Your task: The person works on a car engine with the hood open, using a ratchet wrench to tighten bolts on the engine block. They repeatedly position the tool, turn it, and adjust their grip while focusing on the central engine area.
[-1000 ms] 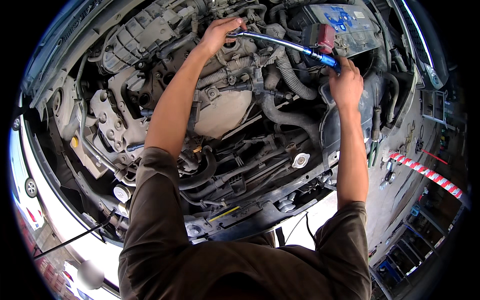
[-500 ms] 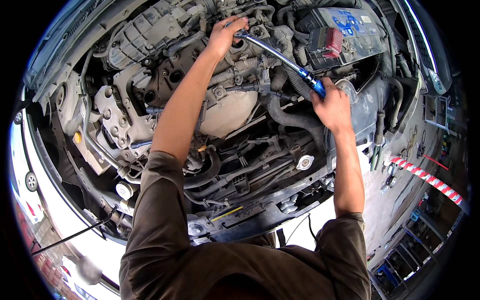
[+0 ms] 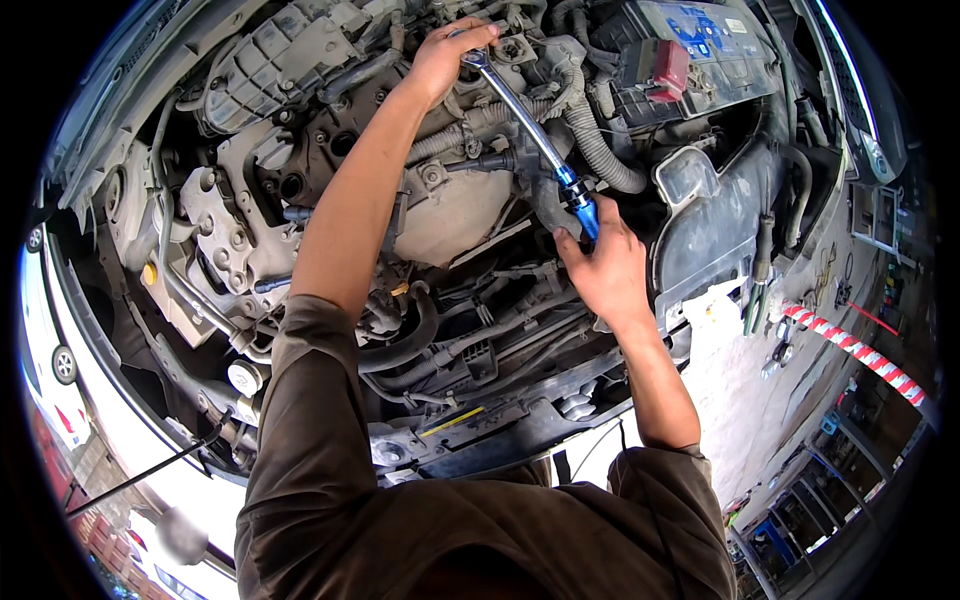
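Note:
A long chrome wrench with a blue handle (image 3: 529, 121) slants over the engine (image 3: 446, 212), its ratchet head low among the parts at the back. My left hand (image 3: 441, 62) is closed over that head, thumb and fingers curled across it; what sits beneath is hidden. My right hand (image 3: 606, 272) grips the blue handle from the near end, over the dark hoses right of the pale central cover. Round openings in the engine show left of the wrench.
A battery (image 3: 725, 55) with a red terminal cover (image 3: 668, 70) lies back right, beside ribbed hoses (image 3: 590, 135). The front crossmember (image 3: 450, 440) edges the bay nearest me. Right of the car are a red-and-white striped bar (image 3: 855, 348) and metal racks; another white car shows far left.
My right hand has swung the wrench handle toward me and to the left, pivoting about the head, which my left hand still holds, shifted only slightly.

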{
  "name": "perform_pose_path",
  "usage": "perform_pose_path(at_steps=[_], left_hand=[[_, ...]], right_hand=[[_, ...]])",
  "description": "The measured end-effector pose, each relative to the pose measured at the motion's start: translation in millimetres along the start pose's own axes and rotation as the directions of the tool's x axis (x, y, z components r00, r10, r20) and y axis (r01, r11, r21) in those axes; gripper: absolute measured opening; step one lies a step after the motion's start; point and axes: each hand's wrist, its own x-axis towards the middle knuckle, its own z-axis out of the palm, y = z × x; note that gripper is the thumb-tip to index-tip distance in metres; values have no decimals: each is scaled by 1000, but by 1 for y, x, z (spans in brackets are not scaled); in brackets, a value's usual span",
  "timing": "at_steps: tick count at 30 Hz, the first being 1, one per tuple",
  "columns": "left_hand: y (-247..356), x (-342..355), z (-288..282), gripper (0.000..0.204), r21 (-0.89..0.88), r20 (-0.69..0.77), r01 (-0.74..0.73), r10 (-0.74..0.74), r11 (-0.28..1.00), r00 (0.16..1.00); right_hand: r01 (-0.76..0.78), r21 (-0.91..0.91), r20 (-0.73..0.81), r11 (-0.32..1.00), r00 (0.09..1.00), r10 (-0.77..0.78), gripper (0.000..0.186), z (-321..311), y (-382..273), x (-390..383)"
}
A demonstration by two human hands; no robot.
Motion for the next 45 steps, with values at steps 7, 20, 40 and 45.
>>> perform_pose_path(at_steps=[7, 20, 40, 45], left_hand=[[-11, 11, 6, 28, 47, -22, -45, 46, 998, 999], [-10, 13, 0, 20, -159, 21, 156, -154, 975, 988], [-10, 15, -8, 23, 9, 46, 145, -146, 989, 988], [9, 10, 9, 37, 96, 119, 37, -48, 995, 992]], right_hand=[[-41, 100, -2, 994, 999, 41, 59, 26, -14, -25], [-73, 568, 170, 820, 985, -30, 90, 74, -47, -56], [-88, -55, 230, 995, 968, 99, 34, -35, 13, 20], [25, -543, -311, 839, 922, -229, 30, -57, 60, 84]])
